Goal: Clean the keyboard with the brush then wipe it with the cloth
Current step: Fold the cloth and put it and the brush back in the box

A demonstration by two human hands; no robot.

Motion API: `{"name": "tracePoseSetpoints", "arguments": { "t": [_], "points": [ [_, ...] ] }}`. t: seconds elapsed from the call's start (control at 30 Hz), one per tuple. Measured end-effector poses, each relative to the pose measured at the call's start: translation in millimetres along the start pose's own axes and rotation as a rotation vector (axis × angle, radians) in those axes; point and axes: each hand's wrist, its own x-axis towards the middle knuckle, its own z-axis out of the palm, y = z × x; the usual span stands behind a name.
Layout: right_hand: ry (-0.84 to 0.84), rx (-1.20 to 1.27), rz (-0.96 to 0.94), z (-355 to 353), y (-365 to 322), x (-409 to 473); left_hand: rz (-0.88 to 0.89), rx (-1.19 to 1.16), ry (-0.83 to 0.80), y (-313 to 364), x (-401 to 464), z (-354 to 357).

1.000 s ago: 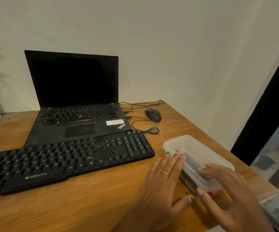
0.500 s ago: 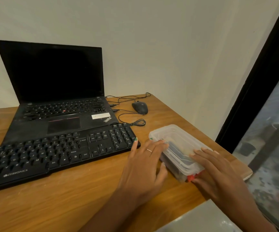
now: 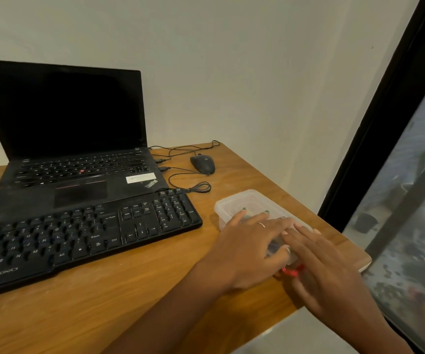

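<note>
Quick count on the desk: one laptop (image 3: 73, 154), one external keyboard (image 3: 83, 233), one wired mouse (image 3: 203, 163), one clear plastic container (image 3: 247, 203), and two hands: left hand (image 3: 252, 246), right hand (image 3: 326, 267).

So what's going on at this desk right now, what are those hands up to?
A person has both hands on a clear plastic container at the right end of the wooden desk. The left hand lies across its lid with the fingers spread, and the right hand rests on the near end beside it. The lid looks closed. The black keyboard sits untouched in front of the open laptop, and no brush or cloth is out yet, so cleaning has not begun.
</note>
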Motion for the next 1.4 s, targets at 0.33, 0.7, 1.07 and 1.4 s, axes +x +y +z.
{"name": "tracePoseSetpoints", "arguments": {
  "t": [0.33, 0.7, 1.07, 1.4],
  "points": [
    [-0.011, 0.325, -0.001, -21, 22, 22, 0.059, -0.021, 0.104, -5, -3, 8],
    [-0.163, 0.679, 0.048, -28, 37, 43, 0.065, -0.014, 0.161, -8, -4, 15],
    [-0.27, 0.76, 0.101, -29, 42, 54, 0.089, 0.039, 0.186, -10, -5, 14],
    [-0.284, 0.713, 0.138, -33, 38, 50, 0.117, 0.026, 0.215, -9, -7, 15]
  ]
}}
